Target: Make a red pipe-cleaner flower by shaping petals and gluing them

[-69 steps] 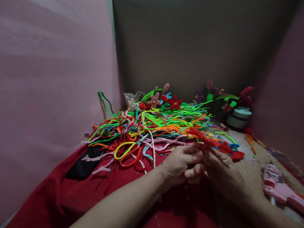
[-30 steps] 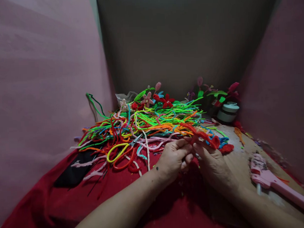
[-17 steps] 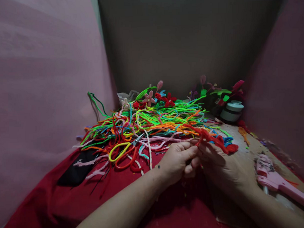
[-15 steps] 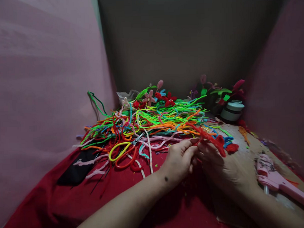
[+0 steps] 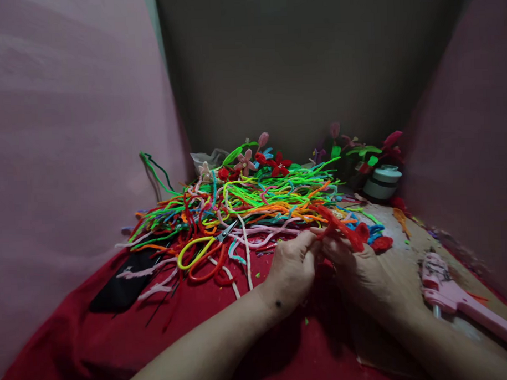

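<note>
A fuzzy red pipe cleaner piece [image 5: 341, 229] bent into loops is pinched between my two hands, low over the red cloth. My left hand [image 5: 290, 269] has its thumb and fingers closed on the near end of it. My right hand [image 5: 356, 269] curls around it from the other side, and the red loops stick up above those fingers. The fingertips of both hands meet and partly hide the spot they grip. Just beyond lies a heap of pipe cleaners [image 5: 254, 196] in green, orange, pink and other colours.
Scissors [image 5: 204, 257] with yellow and orange handles lie left of my hands, beside a black phone [image 5: 119, 286]. A pink glue gun [image 5: 452, 294] rests on cardboard at right. Behind stand a lidded jar [image 5: 382, 183] and finished pipe cleaner flowers [image 5: 280, 164]. Walls close in on both sides.
The whole view has shifted slightly, so things sit a little further left. Both hands still grip the red piece, whose loops now lean lower over my right hand.
</note>
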A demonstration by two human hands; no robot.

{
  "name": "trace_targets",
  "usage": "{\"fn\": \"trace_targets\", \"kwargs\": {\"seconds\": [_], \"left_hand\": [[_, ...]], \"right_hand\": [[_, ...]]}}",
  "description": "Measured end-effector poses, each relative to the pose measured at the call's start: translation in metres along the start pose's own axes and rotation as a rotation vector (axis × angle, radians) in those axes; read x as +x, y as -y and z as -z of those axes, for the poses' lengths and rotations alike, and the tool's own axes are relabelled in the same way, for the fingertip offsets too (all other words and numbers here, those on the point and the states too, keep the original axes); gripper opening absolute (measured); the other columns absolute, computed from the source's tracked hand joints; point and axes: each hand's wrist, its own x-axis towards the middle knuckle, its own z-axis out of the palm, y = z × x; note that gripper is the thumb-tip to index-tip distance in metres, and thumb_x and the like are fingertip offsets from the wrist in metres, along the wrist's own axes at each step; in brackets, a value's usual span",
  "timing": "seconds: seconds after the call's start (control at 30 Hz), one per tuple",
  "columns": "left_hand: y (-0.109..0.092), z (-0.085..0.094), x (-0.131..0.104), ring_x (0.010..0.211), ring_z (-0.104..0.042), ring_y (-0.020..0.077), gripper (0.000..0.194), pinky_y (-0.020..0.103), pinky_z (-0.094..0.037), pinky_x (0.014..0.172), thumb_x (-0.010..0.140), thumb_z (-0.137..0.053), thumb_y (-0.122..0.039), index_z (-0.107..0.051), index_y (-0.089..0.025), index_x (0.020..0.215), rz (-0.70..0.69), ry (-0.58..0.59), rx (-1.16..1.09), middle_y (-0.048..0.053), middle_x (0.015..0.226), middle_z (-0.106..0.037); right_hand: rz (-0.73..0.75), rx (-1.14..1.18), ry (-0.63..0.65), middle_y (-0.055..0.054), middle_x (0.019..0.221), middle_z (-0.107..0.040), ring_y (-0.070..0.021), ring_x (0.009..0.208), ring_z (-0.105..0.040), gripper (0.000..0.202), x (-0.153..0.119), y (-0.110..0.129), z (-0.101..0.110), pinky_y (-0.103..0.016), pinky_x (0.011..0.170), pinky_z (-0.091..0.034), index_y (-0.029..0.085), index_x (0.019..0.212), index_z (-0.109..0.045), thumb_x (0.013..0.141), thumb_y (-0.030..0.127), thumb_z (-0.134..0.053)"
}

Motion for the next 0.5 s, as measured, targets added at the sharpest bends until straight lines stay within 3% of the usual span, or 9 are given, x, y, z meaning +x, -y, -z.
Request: {"fn": "trace_targets", "kwargs": {"seconds": [0.2, 0.33, 0.5], "left_hand": [[-0.006, 0.001, 0.004, 0.033, -0.028, 0.0029, 0.022, 0.016, -0.024, 0.036, 0.083, -0.048, -0.029, -0.060, -0.015, 0.094, 0.362, 0.121, -0.581, -0.008, 0.047, -0.038], [-0.005, 0.004, 0.005, 0.030, -0.025, 0.0014, 0.017, 0.015, -0.023, 0.032, 0.080, -0.055, -0.032, -0.056, -0.016, 0.083, 0.425, 0.189, -0.808, -0.009, 0.048, -0.039], [0.000, 0.011, 0.006, 0.029, -0.020, 0.0006, 0.022, 0.014, -0.024, 0.029, 0.080, -0.058, -0.035, -0.050, -0.016, 0.074, 0.489, 0.362, -1.009, -0.009, 0.049, -0.037]], "right_hand": [[-0.183, 0.337, 0.058, -0.004, 0.083, -0.068, -0.0184, 0.073, -0.062, 0.021, 0.000, 0.000, -0.003, -0.032, 0.063, -0.052, 0.021, 0.093, -0.067, 0.077, 0.034, -0.062], [-0.167, 0.308, 0.021, -0.004, 0.084, -0.068, -0.0194, 0.076, -0.061, 0.025, 0.001, -0.009, -0.002, -0.033, 0.064, -0.052, 0.024, 0.099, -0.065, 0.079, 0.036, -0.059], [-0.131, 0.227, 0.026, -0.004, 0.079, -0.066, -0.0203, 0.077, -0.061, 0.019, 0.006, -0.016, 0.001, -0.033, 0.068, -0.051, 0.025, 0.086, -0.067, 0.077, 0.039, -0.059]]}}
